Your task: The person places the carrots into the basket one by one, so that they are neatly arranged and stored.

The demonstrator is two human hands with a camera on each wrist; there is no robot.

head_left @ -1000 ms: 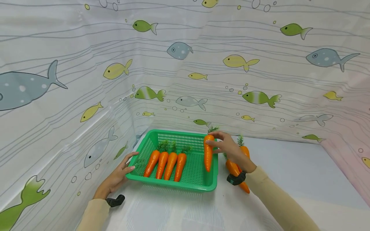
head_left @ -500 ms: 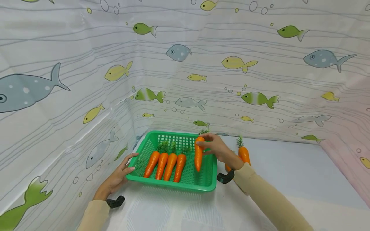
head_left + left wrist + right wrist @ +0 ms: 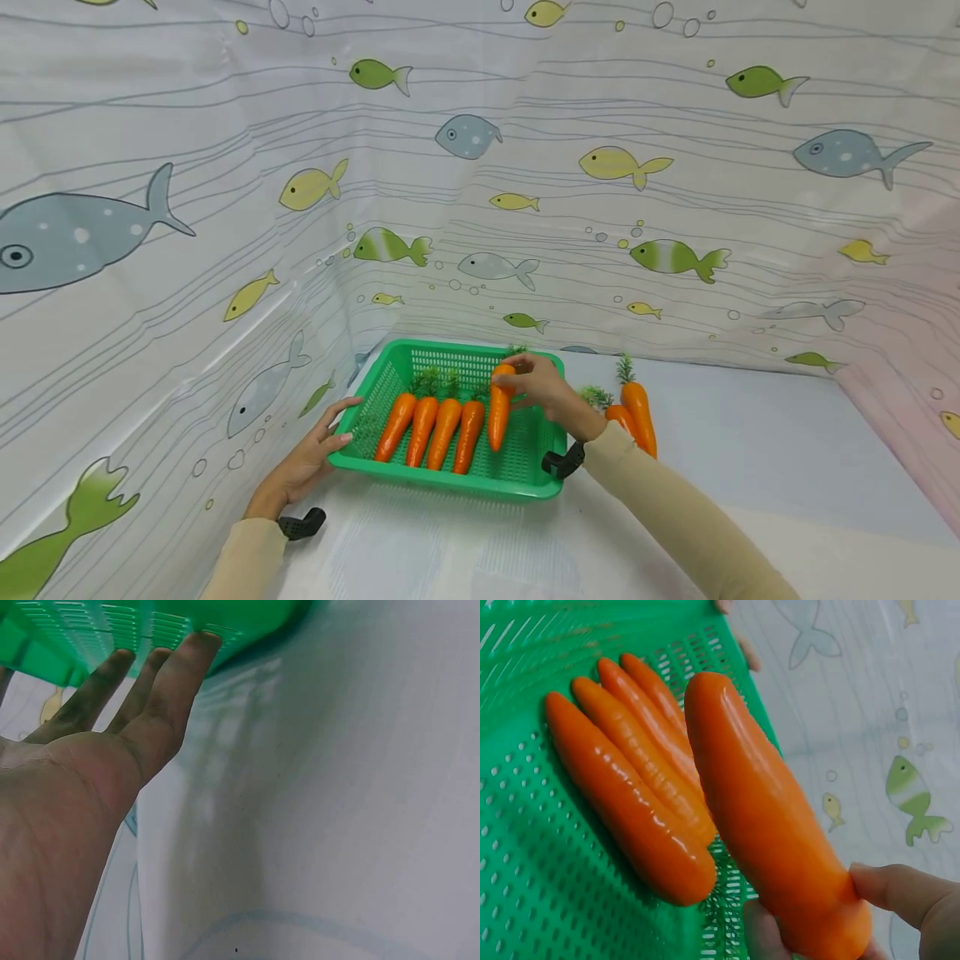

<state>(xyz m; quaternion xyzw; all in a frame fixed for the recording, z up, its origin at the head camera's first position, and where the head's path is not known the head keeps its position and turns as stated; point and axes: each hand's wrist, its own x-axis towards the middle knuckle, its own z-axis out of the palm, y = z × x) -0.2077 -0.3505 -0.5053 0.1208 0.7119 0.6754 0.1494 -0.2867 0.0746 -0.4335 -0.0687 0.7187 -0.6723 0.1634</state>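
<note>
My right hand [image 3: 546, 387] pinches an orange toy-like carrot [image 3: 499, 417] near its leafy top, tip downward, over the green plastic basket [image 3: 450, 479]. In the right wrist view, the thumb [image 3: 900, 889] and fingertips press opposite sides of the held carrot [image 3: 761, 802]. Several carrots [image 3: 444, 433] lie side by side in the basket's left half, green tops toward the back. At the basket's left end rests my left hand [image 3: 306, 458]. The left wrist view shows its nearly straight fingers [image 3: 169, 697] touching the outer basket wall [image 3: 247, 622].
More carrots [image 3: 637, 412] lie on the white table [image 3: 720, 442] right of the basket, partly hidden by the right forearm. A fish-patterned sheet [image 3: 480, 225] stands behind and along the left side, close to the left hand.
My right hand has carried the held carrot leftward across the basket, closer to the row of carrots. The left hand has stayed at the basket's left end.
</note>
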